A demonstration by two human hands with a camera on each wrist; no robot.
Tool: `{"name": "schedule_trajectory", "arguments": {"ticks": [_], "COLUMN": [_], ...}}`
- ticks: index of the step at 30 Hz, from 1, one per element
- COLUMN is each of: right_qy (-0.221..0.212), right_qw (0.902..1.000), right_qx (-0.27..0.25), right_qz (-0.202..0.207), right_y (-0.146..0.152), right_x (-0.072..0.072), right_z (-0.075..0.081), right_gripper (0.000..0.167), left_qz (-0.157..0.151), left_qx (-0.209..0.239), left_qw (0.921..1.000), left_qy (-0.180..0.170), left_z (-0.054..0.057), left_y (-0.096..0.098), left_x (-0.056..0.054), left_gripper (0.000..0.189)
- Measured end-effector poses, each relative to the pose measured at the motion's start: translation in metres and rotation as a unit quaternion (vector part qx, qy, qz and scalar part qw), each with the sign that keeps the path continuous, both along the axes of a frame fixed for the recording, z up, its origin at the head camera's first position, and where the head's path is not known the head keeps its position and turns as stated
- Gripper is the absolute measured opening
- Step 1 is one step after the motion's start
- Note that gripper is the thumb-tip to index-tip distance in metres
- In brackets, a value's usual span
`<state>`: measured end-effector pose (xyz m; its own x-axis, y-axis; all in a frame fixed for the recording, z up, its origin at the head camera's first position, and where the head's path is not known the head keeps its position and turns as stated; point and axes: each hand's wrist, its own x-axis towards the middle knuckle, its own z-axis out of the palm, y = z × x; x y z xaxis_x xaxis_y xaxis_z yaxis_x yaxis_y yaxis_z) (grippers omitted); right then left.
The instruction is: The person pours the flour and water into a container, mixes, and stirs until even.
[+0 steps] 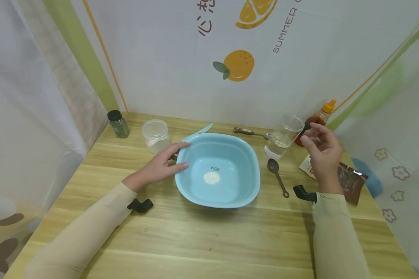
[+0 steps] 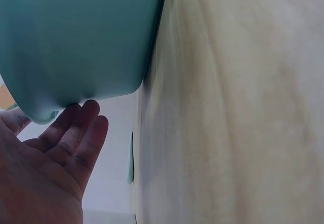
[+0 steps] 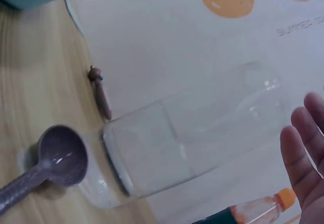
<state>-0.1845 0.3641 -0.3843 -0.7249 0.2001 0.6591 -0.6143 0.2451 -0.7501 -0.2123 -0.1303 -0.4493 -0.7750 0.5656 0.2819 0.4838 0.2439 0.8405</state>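
A light blue basin point(image 1: 218, 197) stands on the table, with a small heap of white powder point(image 1: 212, 178) on its floor. My left hand point(image 1: 160, 164) holds the basin's left rim; in the left wrist view its fingers touch the outer wall. A tall glass point(image 1: 281, 137), partly filled with clear liquid, stands to the right of the basin. My right hand point(image 1: 322, 155) is raised beside the glass and holds nothing. In the right wrist view its fingers point(image 3: 296, 155) are apart from the glass. A brown measuring spoon point(image 1: 274, 166) lies between basin and glass.
Behind the basin lie a pale green knife point(image 1: 204, 128) and a brown-handled utensil point(image 1: 246, 131). A powder jar point(image 1: 156, 135) and a black-capped jar point(image 1: 118, 124) stand at left. At right are an orange-capped bottle point(image 1: 322, 113) and a brown packet point(image 1: 350, 182).
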Motion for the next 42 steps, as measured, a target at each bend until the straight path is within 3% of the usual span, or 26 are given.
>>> {"name": "schedule_trajectory", "arguments": {"ticks": [4, 10, 16, 24, 32, 42], "right_qy": [-0.022, -0.108, -0.202, -0.277, -0.327, -0.346], "right_qw": [0.9996, 0.9941, 0.9779, 0.9565, 0.9405, 0.9347], "right_qx": [-0.017, 0.010, 0.056, 0.089, 0.091, 0.082], "right_qz": [-0.009, -0.012, -0.005, 0.018, 0.013, -0.005], "right_y": [0.000, 0.001, 0.001, -0.002, -0.003, -0.007], "right_x": [-0.005, -0.010, -0.017, -0.033, -0.040, -0.048], "right_z": [-0.006, -0.015, -0.023, -0.038, -0.042, -0.046], "right_gripper": [0.046, 0.070, 0.088, 0.099, 0.101, 0.100], "left_qz": [-0.001, -0.004, -0.007, -0.008, -0.007, -0.003], "left_qx": [0.002, 0.007, 0.010, 0.013, 0.013, 0.008], "left_qw": [1.0000, 0.9999, 0.9999, 0.9997, 0.9997, 0.9997], "left_qy": [-0.002, -0.012, -0.007, -0.017, -0.020, -0.024], "left_z": [0.000, 0.003, 0.001, 0.002, 0.001, 0.002], "left_y": [0.000, 0.000, 0.001, 0.001, 0.000, 0.000], "left_x": [0.000, 0.001, 0.000, 0.001, 0.000, 0.000], "left_gripper": [0.067, 0.067, 0.067, 0.065, 0.065, 0.065]}}
